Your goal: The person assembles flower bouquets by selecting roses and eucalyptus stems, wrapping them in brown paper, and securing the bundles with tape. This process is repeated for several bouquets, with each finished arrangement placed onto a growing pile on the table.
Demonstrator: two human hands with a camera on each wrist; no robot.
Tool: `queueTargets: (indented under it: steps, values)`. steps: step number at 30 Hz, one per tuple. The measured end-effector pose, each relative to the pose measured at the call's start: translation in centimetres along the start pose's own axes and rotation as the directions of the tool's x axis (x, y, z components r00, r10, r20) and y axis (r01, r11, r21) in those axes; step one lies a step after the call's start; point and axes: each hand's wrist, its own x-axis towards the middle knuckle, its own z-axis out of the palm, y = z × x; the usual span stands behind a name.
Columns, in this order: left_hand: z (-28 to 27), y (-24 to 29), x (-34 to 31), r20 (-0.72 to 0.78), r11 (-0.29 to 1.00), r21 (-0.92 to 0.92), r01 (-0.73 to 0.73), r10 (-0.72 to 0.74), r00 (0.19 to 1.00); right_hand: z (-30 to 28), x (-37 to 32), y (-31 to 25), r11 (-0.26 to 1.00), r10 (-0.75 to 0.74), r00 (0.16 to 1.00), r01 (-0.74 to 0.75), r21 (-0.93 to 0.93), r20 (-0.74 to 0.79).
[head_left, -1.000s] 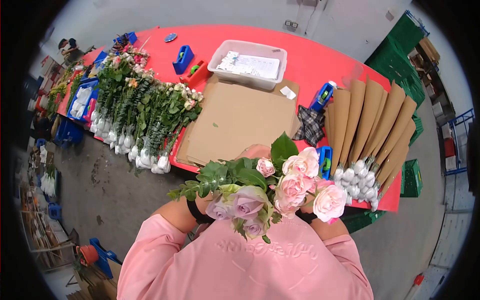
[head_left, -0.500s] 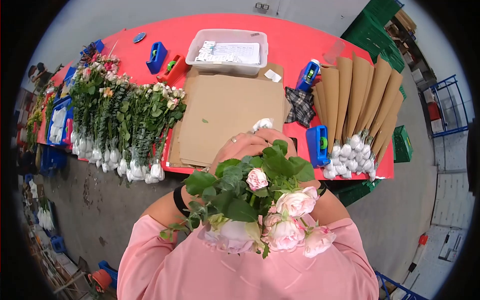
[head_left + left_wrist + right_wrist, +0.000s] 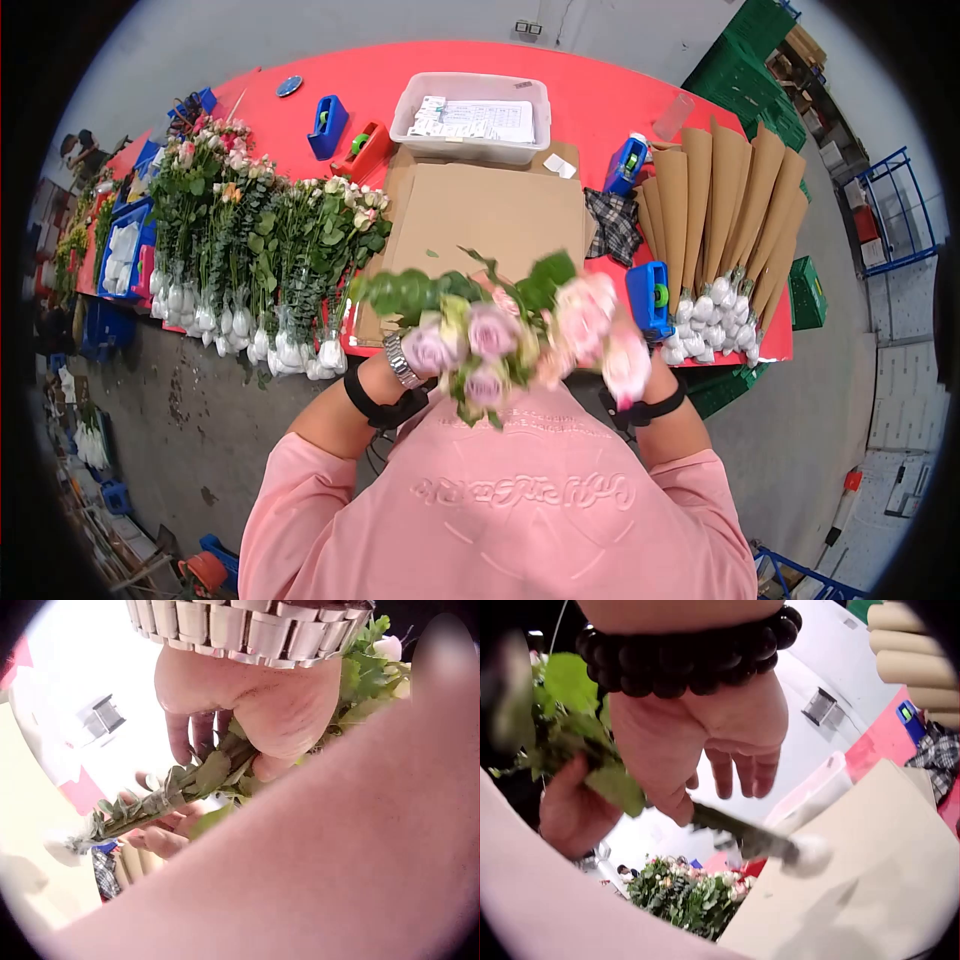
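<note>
A bouquet of lilac roses (image 3: 492, 332), pale pink roses (image 3: 583, 318) and green leaves is held before the chest, hiding most of both hands in the head view. My left hand (image 3: 247, 701), below a metal watch, grips its stems (image 3: 169, 799). The right hand (image 3: 705, 735), wearing black beads, has its thumb against the stems (image 3: 739, 829); its other fingers extend fairly straight beside them. A white wrapped stem end (image 3: 810, 855) points away from the body, over the cardboard (image 3: 877, 847).
Flower bunches with white wrapped ends (image 3: 290, 250) line the table's left side. A white bin with papers (image 3: 470, 150) stands behind the cardboard. Rightward are blue tape dispensers (image 3: 650, 300), a checked cloth (image 3: 612, 225) and brown paper cones (image 3: 740, 190) with white ends.
The blooms first dropped toward the chest, with the hands and white stem end showing above, then tilted back up over the hands, turning the lilac roses upward. The head view has shifted.
</note>
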Motion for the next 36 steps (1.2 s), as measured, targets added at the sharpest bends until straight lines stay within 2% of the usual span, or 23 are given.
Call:
queueTargets:
  steps: [1, 3, 5, 6, 7, 9, 10, 11, 13, 14, 16, 20, 21, 22, 23, 25, 26, 27, 29, 30, 32, 33, 36]
  values:
    - [-0.4, -0.8, -0.7, -0.104, 0.996, 0.088, -0.001, 0.01, 0.995, -1.1, -0.5, -0.3, 0.954, 0.006, 0.993, -0.042, -0.298, -0.122]
    - [-1.8, -2.3, -1.7, -0.303, 0.964, 0.266, 0.034, 0.05, 0.952, -0.7, -0.6, -4.6, 0.902, -0.147, 0.949, 0.013, -0.432, -0.278]
    - [-0.7, -1.3, -0.9, -0.476, 0.895, 0.431, 0.117, 0.115, 0.872, -0.3, -0.8, -5.8, 0.996, -0.075, 0.938, 0.058, -0.06, -0.338]
    - [1.5, 0.4, -0.9, -0.505, 0.992, -0.101, 0.079, -0.12, 0.855, -0.2, -0.7, -6.2, 0.994, -0.104, 0.954, 0.091, -0.06, -0.281]
    - [1.1, 0.3, -0.8, -0.509, 0.99, -0.102, 0.098, -0.137, 0.85, -0.3, -0.6, -6.6, 0.991, -0.131, 0.966, 0.121, -0.058, -0.222]
    - [0.1, -0.1, -0.7, -0.401, 0.861, 0.431, 0.27, -0.085, 0.912, 0.2, 0.3, -8.0, 0.976, -0.203, 0.975, 0.193, -0.103, -0.091]
    - [1.0, -0.2, -0.2, -0.377, 0.962, 0.168, 0.216, -0.14, 0.916, 0.6, 0.6, -8.3, 0.976, -0.195, 0.979, 0.187, -0.115, -0.061]
    - [-0.5, -0.9, -0.4, -0.292, 0.749, 0.633, 0.199, -0.007, 0.956, 0.6, 0.8, -8.4, 0.977, -0.195, 0.981, 0.194, -0.087, 0.006]
    - [-1.9, -1.6, -0.4, -0.328, 0.875, 0.386, 0.292, -0.165, 0.93, 0.0, 1.2, -9.4, 0.981, -0.159, 0.969, 0.176, -0.079, 0.188]
    - [-0.8, -1.1, -0.1, -0.335, 0.876, 0.378, 0.299, -0.171, 0.926, 0.2, 1.2, -9.5, 0.983, -0.153, 0.97, 0.169, -0.071, 0.186]
    - [1.6, -0.2, 0.3, -0.435, 0.951, 0.14, 0.275, -0.19, 0.88, 0.6, 1.3, -9.4, 0.975, -0.204, 0.948, 0.22, -0.038, 0.245]
    - [0.8, -0.7, -0.3, -0.49, 0.959, 0.099, 0.265, -0.185, 0.852, 0.8, 1.4, -8.7, 0.967, -0.246, 0.939, 0.255, -0.007, 0.24]
    - [0.0, -0.7, -0.4, -0.341, 0.678, 0.695, 0.24, 0.017, 0.94, 1.1, 1.0, -8.3, 0.985, -0.172, 0.968, 0.162, 0.066, 0.184]
    - [-0.3, -0.3, -0.3, -0.088, 0.111, 0.991, 0.08, 0.077, 0.993, 1.3, 0.7, -8.0, 0.987, -0.091, 0.987, 0.071, 0.143, 0.135]
    - [-0.6, 0.4, -0.1, -0.093, 0.112, 0.99, 0.085, 0.075, 0.993, 1.3, 0.6, -7.8, 0.987, -0.09, 0.987, 0.07, 0.148, 0.135]
    - [-0.7, 2.4, -0.1, 0.019, -0.216, 0.976, -0.014, 0.021, 1.0, 1.4, 0.5, -7.5, 0.991, -0.076, 0.987, 0.059, 0.123, 0.142]
    - [0.1, 3.2, -0.3, -0.056, -0.283, 0.956, 0.084, 0.107, 0.993, 1.1, 0.5, -7.7, 0.993, -0.092, 0.983, 0.079, 0.083, 0.162]
    - [0.1, 4.4, -0.4, -0.062, -0.281, 0.955, 0.09, 0.107, 0.992, 1.1, 0.5, -7.9, 0.993, -0.089, 0.982, 0.076, 0.089, 0.164]
    - [-0.1, 7.3, -0.2, -0.111, -0.232, 0.953, 0.196, 0.333, 0.936, 1.1, 0.7, -8.4, 0.991, -0.097, 0.972, 0.075, 0.108, 0.214]
    - [0.7, 8.0, 0.2, -0.117, -0.229, 0.952, 0.202, 0.336, 0.935, 1.3, 0.6, -8.5, 0.993, -0.08, 0.974, 0.058, 0.107, 0.212]
    - [3.5, 9.2, 1.8, -0.19, 0.257, 0.96, 0.109, 0.314, 0.93, 1.3, 0.8, -8.5, 0.992, -0.081, 0.969, 0.056, 0.112, 0.232]
    - [4.6, 9.2, 2.8, -0.194, 0.261, 0.959, 0.11, 0.322, 0.927, 1.3, 0.9, -8.5, 0.992, -0.084, 0.966, 0.056, 0.116, 0.245]
    - [6.8, 8.8, 4.9, -0.072, 0.387, 0.922, 0.02, 0.12, 0.99, 1.2, 0.9, -8.5, 0.994, -0.099, 0.948, 0.082, 0.069, 0.302]
